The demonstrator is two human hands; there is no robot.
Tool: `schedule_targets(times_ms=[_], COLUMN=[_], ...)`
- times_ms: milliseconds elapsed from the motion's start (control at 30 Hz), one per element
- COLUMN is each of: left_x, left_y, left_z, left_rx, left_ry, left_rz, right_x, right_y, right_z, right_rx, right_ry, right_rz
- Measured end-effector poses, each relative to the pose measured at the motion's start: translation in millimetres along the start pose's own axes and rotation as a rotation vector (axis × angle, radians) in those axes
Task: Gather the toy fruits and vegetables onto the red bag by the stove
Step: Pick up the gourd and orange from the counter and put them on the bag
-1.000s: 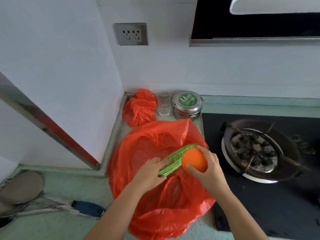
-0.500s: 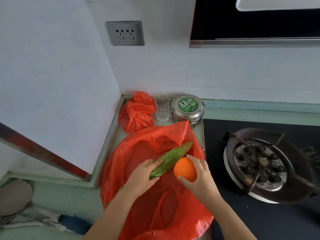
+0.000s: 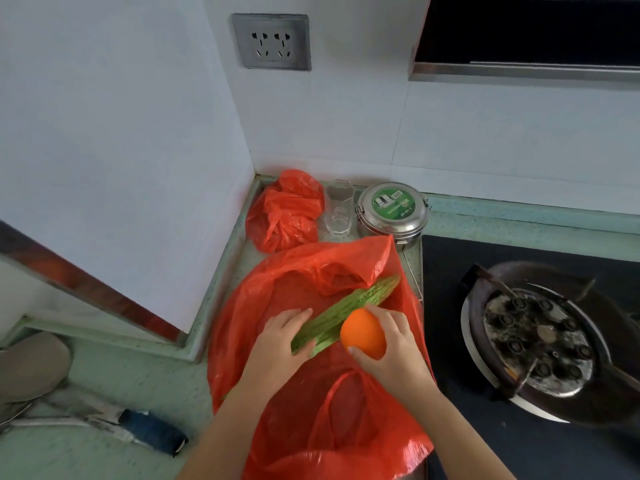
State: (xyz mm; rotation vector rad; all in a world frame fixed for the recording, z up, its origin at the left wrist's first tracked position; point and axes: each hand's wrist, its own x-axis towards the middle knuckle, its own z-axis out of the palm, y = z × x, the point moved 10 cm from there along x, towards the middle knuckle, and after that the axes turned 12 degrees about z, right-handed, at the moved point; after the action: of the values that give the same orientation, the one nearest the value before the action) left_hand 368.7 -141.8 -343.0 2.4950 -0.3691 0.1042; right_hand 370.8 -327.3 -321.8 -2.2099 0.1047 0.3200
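Note:
A big red plastic bag (image 3: 277, 299) lies spread on the counter, left of the stove. Over it my left hand (image 3: 280, 344) grips the near end of a bumpy green toy bitter gourd (image 3: 349, 310), which slants up to the right with its far tip at the bag's folded edge. My right hand (image 3: 391, 355) holds a toy orange (image 3: 363, 334) right beside the gourd, touching or nearly touching it. I cannot tell whether the gourd rests on the bag or hangs just above it.
A crumpled red bag (image 3: 284, 216), a clear glass (image 3: 338, 211) and a steel tin with a green lid (image 3: 393, 211) stand at the back. The black stove top with a burner (image 3: 533, 341) is to the right. A blue-handled tool (image 3: 152, 433) lies lower left.
Both hands with the gourd and orange have stayed close together over the bag, sinking slightly toward it. The view has shifted, so the scene sits lower in the frame.

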Motion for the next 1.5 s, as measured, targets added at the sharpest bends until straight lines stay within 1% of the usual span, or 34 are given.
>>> schedule_targets(times_ms=[100, 200, 333, 433, 633, 767, 967, 1133, 1233, 1333, 1433, 1500], left_x=[-15.5, -28.6, -41.1, -47.2, -48.8, -46.0, -42.6, -40.0, -34.2, -23.9, -17.6, -16.6], left_y=[-3.1, -5.4, -12.4, -18.5, -24.4, -23.7, -27.6, -23.6, -16.4, -1.1, 18.2, 33.7], left_z=[-32.9, -52.5, -69.6, -75.5, -72.1, -67.8, -69.5, -72.8, -78.6, -83.0, -83.8, -83.5], left_rx=[0.065, 0.128, 0.178, 0.205, 0.226, 0.232, 0.212, 0.208, 0.212, 0.222, 0.209, 0.21], left_ry=[0.162, 0.217, 0.237, 0.236, 0.193, 0.159, 0.153, 0.164, 0.184, 0.199, 0.212, 0.213], left_rz=[-0.026, -0.036, -0.066, -0.109, -0.126, -0.131, -0.145, -0.129, -0.111, -0.056, -0.006, 0.033], right_x=[6.0, 16.3, 30.2, 40.0, 57.1, 66.4, 72.4, 67.0, 57.0, 43.7, 22.5, 4.7], right_y=[-19.6, -43.0, -75.1, -88.6, -89.0, -83.9, -89.8, -91.4, -88.0, -82.4, -80.0, -79.4], right_z=[10.0, 18.4, 36.7, 58.3, 97.5, 109.1, 116.9, 109.9, 92.1, 67.7, 40.6, 25.9], right_rx=[-0.048, -0.078, -0.135, -0.211, -0.347, -0.414, -0.439, -0.381, -0.343, -0.329, -0.381, -0.462], right_ry=[-0.025, -0.032, -0.047, -0.088, -0.162, -0.146, -0.139, -0.126, -0.087, -0.024, 0.068, 0.118], right_rz=[-0.048, -0.098, -0.178, -0.192, -0.149, -0.099, -0.095, -0.118, -0.138, -0.149, -0.178, -0.188])
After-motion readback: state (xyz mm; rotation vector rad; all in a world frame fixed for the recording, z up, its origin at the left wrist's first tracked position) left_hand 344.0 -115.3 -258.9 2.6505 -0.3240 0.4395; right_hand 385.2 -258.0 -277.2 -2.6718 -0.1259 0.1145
